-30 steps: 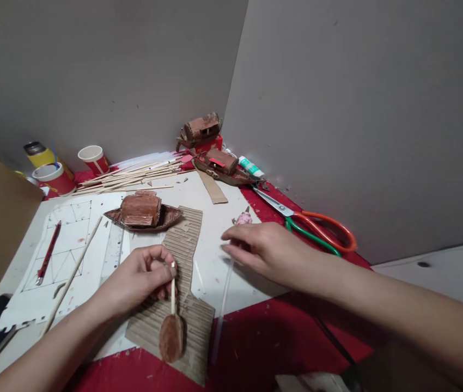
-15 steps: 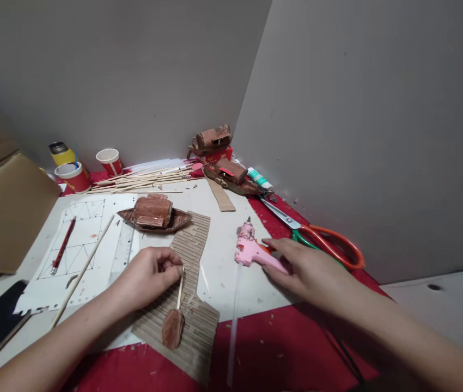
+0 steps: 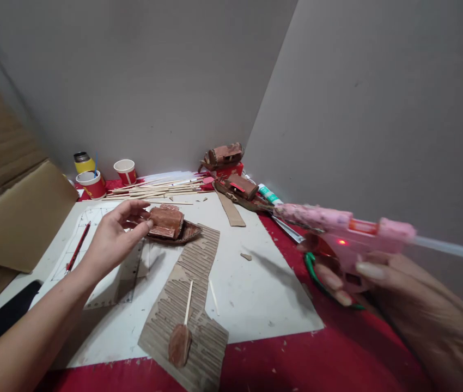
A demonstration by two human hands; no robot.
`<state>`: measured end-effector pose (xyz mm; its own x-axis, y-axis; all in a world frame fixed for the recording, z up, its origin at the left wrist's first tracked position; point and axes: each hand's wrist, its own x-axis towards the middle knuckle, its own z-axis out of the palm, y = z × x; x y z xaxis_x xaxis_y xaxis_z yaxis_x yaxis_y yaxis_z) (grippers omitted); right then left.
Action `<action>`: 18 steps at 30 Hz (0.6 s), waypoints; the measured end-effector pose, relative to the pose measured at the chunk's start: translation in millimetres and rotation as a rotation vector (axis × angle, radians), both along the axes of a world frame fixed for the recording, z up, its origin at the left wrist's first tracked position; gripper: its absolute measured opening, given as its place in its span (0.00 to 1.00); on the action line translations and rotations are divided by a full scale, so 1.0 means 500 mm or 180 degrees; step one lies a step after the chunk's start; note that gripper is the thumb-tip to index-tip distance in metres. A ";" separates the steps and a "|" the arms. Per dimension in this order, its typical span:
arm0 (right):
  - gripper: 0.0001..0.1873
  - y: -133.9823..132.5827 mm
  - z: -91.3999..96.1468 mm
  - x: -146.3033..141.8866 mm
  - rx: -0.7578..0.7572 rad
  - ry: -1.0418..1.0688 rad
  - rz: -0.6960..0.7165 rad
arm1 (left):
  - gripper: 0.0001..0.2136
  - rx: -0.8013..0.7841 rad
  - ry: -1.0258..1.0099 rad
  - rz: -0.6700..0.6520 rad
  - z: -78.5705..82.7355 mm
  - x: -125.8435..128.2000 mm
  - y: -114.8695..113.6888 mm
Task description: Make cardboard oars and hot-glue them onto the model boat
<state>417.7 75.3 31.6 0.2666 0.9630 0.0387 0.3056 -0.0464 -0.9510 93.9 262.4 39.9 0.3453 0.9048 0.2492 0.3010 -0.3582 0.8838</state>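
On the far left stands a big brown cardboard box [image 3: 19,218]. Next, a thin red pen [image 3: 78,247] lies on white paper [image 3: 97,219] with drawn lines. Behind is a red and white paper cup [image 3: 93,189]; its yellow mark is too small to read. The left hand's [image 3: 111,237] thumb and fingers sit apart around the left end of a brown toy boat [image 3: 166,223]; I cannot tell if they press it. Nearer, a brown oval paddle [image 3: 180,345] with a pale stick lies on ridged cardboard [image 3: 207,356]. Farther right, a white and green tube [image 3: 269,194] has a label too tiny to read. Up high, a pink plastic glue gun [image 3: 317,218] glows red, its handle wrapped by the right hand's [image 3: 390,283] fingers.
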 end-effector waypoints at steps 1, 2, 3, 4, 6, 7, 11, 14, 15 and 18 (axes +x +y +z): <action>0.19 0.005 -0.001 -0.009 -0.0116 0.0291 0.0036 | 0.18 0.0103 0.0151 0.0021 0.000 -0.003 0.008; 0.17 0.012 -0.004 -0.018 -0.0245 0.0486 0.0109 | 0.19 0.0184 0.0292 0.0048 -0.002 -0.004 0.016; 0.16 0.021 -0.007 -0.028 -0.0296 0.0545 0.0210 | 0.19 0.0236 0.0402 0.0077 -0.005 -0.005 0.024; 0.16 0.031 -0.011 -0.037 -0.0302 0.0424 0.0340 | 0.20 0.0264 0.0470 0.0111 -0.008 -0.004 0.031; 0.16 0.056 -0.017 -0.054 -0.0183 0.0057 0.0573 | 0.22 0.0253 0.0486 0.0152 -0.014 -0.004 0.047; 0.16 0.069 -0.018 -0.060 -0.0158 -0.0130 0.0647 | 0.23 0.0217 0.0445 0.0139 -0.016 -0.005 0.056; 0.19 0.118 -0.029 -0.072 -0.0366 -0.0628 0.0808 | 0.26 -0.0161 0.0261 0.0204 -0.023 -0.021 0.102; 0.27 0.148 -0.045 -0.075 -0.0577 -0.0550 0.0956 | 0.25 -0.0519 0.0376 0.0525 -0.037 -0.044 0.133; 0.29 0.156 -0.051 -0.078 -0.0609 -0.0464 0.0957 | 0.24 -0.0627 0.0418 0.0560 -0.044 -0.051 0.139; 0.30 0.171 -0.064 -0.090 -0.0669 -0.0178 0.0843 | 0.20 -0.0979 0.0506 0.0442 -0.065 -0.060 0.144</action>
<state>372.6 160.9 -0.3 0.0091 0.9870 -0.1604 0.3847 -0.1516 -0.9105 63.9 334.3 7.2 0.2265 0.9700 -0.0886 0.4704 -0.0293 0.8820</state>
